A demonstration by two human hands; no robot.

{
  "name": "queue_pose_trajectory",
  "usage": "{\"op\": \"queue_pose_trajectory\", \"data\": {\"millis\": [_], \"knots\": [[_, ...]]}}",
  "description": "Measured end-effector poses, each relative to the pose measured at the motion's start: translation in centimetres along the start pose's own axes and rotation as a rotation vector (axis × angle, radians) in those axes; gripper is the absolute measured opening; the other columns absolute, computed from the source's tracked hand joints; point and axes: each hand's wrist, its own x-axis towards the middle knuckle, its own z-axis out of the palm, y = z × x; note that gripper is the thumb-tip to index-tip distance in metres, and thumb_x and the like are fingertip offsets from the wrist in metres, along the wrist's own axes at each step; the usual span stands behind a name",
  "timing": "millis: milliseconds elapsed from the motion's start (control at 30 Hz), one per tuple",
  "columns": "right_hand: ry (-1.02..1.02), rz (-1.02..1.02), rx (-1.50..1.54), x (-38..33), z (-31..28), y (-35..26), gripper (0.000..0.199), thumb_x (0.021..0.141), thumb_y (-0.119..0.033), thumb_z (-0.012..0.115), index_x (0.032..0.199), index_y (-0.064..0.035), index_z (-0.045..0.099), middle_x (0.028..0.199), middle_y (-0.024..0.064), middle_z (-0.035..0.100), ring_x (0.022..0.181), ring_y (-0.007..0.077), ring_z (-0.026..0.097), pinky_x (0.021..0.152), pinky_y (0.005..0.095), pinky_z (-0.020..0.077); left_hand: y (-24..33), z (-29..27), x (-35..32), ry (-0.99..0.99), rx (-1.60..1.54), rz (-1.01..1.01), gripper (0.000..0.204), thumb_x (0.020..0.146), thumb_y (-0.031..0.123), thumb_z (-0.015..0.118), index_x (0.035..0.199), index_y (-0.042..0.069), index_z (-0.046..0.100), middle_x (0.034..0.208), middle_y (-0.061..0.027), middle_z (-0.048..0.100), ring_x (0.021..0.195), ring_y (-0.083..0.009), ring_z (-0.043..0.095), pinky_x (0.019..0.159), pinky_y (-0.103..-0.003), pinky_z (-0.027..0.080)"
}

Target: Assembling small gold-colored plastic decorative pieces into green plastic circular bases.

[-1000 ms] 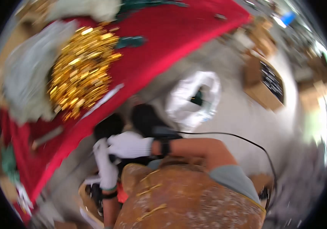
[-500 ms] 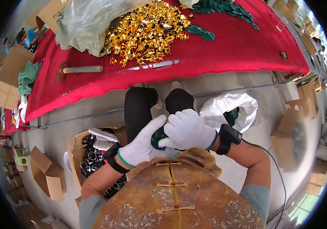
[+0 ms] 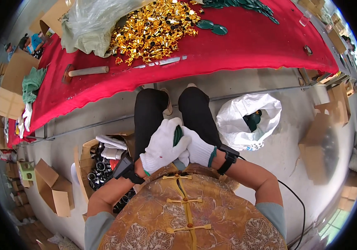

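In front of my lap, both white-gloved hands are closed together around a dark green rounded piece. Only its curved edge shows; the gloves cover the rest. My left hand wraps it from the left, back of the glove upward. From the right, my right hand presses against it, its fingers partly hidden behind the left. A white sack holding similar dark green pieces stands on the floor beyond my right hand. Two green oval discs lie on the red-covered table.
A heap of gold and black small parts lies beside plastic sheeting on the table. Left of it is a hammer. A carton of black ring-shaped parts with gloves on top stands by my left arm. A cable trails from my right wrist.
My hands have turned about the green piece: the left has rolled over with its back up, and the right has shifted lower and left. The piece's edge now shows between them.
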Motion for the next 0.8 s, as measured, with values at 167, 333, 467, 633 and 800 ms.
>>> {"op": "queue_pose_trajectory", "data": {"millis": [167, 333, 467, 633, 800], "knots": [[-0.042, -1.072, -1.535, -5.9, 2.1, -3.4, 0.043, 0.100, -0.044, 0.057, 0.085, -0.0039, 0.060, 0.086, 0.0151, 0.063, 0.083, 0.0308, 0.068, 0.068, 0.0419, 0.0532, -3.6, 0.4, -0.9, -0.048, -1.156, -0.727, 0.031, 0.108, 0.044, 0.052, 0.116, 0.015, 0.059, 0.088, -0.0018, 0.064, 0.069, -0.0114, 0.064, 0.055, -0.026, 0.050], [-0.072, -1.465, -2.062, -5.1, 2.2, -4.0, 0.021, 0.088, -0.031, 0.067, 0.088, -0.0097, 0.064, 0.072, 0.0064, 0.056, 0.069, 0.0267, 0.063, 0.057, 0.0405, 0.0479, -0.1, -2.3, 0.2, -0.088, -1.544, -1.184, 0.041, 0.105, 0.055, 0.052, 0.105, 0.017, 0.067, 0.088, -0.0036, 0.070, 0.068, -0.0163, 0.067, 0.052, -0.028, 0.050], [-0.147, -1.656, -2.122, -3.5, 1.9, -3.3, 0.026, 0.096, -0.036, 0.064, 0.091, -0.0111, 0.065, 0.068, 0.0077, 0.060, 0.057, 0.0239, 0.064, 0.052, 0.0400, 0.0491, -1.6, -0.8, -1.5, -0.175, -1.552, -1.119, 0.042, 0.106, 0.056, 0.048, 0.107, 0.017, 0.064, 0.078, -0.0040, 0.068, 0.065, -0.0170, 0.066, 0.052, -0.028, 0.050], [-0.046, -0.496, -1.043, 0.5, 0.6, 0.6, 0.026, 0.111, -0.023, 0.039, 0.107, -0.0053, 0.058, 0.083, 0.0087, 0.069, 0.071, 0.0264, 0.069, 0.056, 0.0434, 0.0530, -3.1, 2.2, -1.6, 0.108, -0.629, -0.561, 0.037, 0.094, 0.027, 0.068, 0.121, 0.005, 0.057, 0.101, -0.0148, 0.063, 0.084, -0.0286, 0.068, 0.066, -0.036, 0.055], [-0.007, 0.070, -0.127, 2.7, -0.3, 1.2, 0.050, 0.110, -0.050, 0.043, 0.106, -0.0038, 0.059, 0.082, 0.0055, 0.064, 0.069, 0.0198, 0.067, 0.054, 0.0376, 0.0531, -2.9, 1.2, -1.5, 0.082, -0.209, -0.317, 0.041, 0.090, 0.021, 0.074, 0.123, 0.004, 0.056, 0.103, -0.0175, 0.059, 0.092, -0.0372, 0.067, 0.081, -0.045, 0.054]]}}
